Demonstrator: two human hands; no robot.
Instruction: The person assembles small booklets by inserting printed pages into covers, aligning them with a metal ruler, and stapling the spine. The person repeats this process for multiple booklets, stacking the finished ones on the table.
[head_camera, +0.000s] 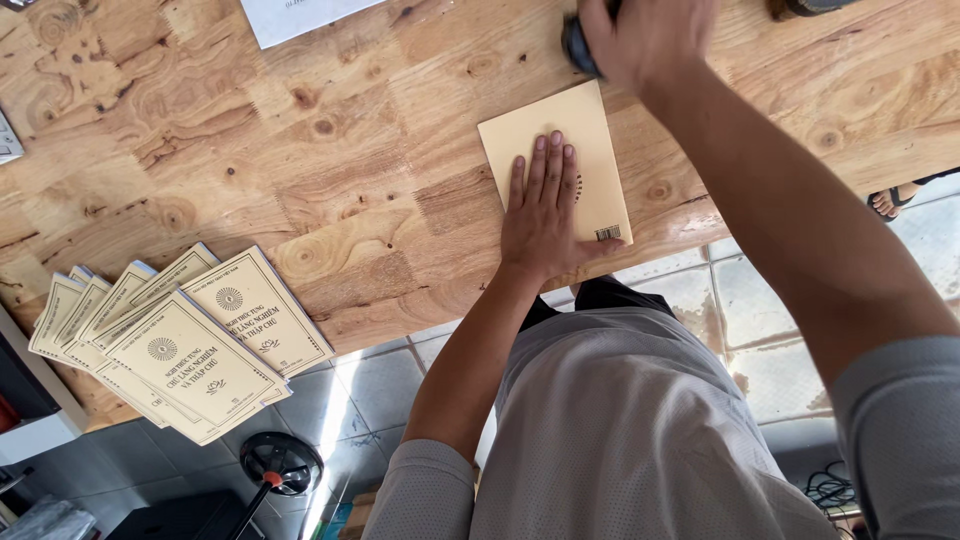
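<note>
A thin tan booklet (590, 130) lies face down on the wooden table (340, 150), with a small barcode at its near right corner. My left hand (545, 205) presses flat on it, fingers together and stretched out. My right hand (640, 35) reaches to the far edge of the table and is closed around a dark round object (577, 45), mostly hidden by the fingers.
A fanned stack of several cream booklets (175, 340) lies at the table's near left edge. A white sheet (300, 15) sits at the far side. Below the table are tiled floor (720, 300), a black stool base (280, 462) and someone's sandalled foot (890, 200).
</note>
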